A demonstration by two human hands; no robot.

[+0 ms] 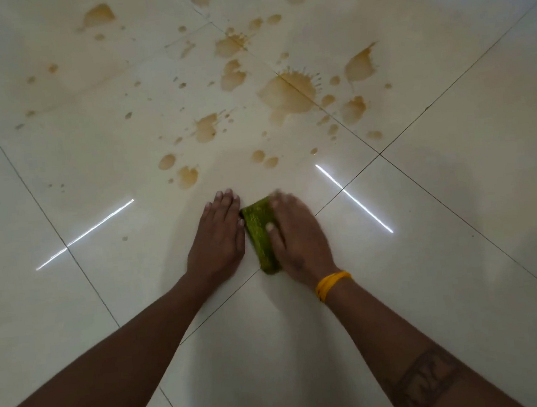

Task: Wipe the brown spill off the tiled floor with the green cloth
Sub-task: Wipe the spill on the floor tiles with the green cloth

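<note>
A folded green cloth [259, 235] lies on the glossy white tiled floor [429, 253] near the middle of the view. My right hand [298, 233] lies flat over the cloth's right side, thumb resting on top, fingertips blurred. Just left of the cloth, my left hand [219, 234] rests flat on the tile with straight fingers, its thumb touching the cloth's edge. The brown spill [289, 94] is a scatter of puddles and droplets across the tiles beyond both hands; the nearest drops [187, 176] sit a short way ahead of my left fingertips.
Dark grout lines [417, 123] cross the floor diagonally. Two bright light reflections [355, 200] streak the tiles on either side of my hands. A yellow band [330, 284] circles my right wrist. One small drop [125, 238] lies to the left of my left hand.
</note>
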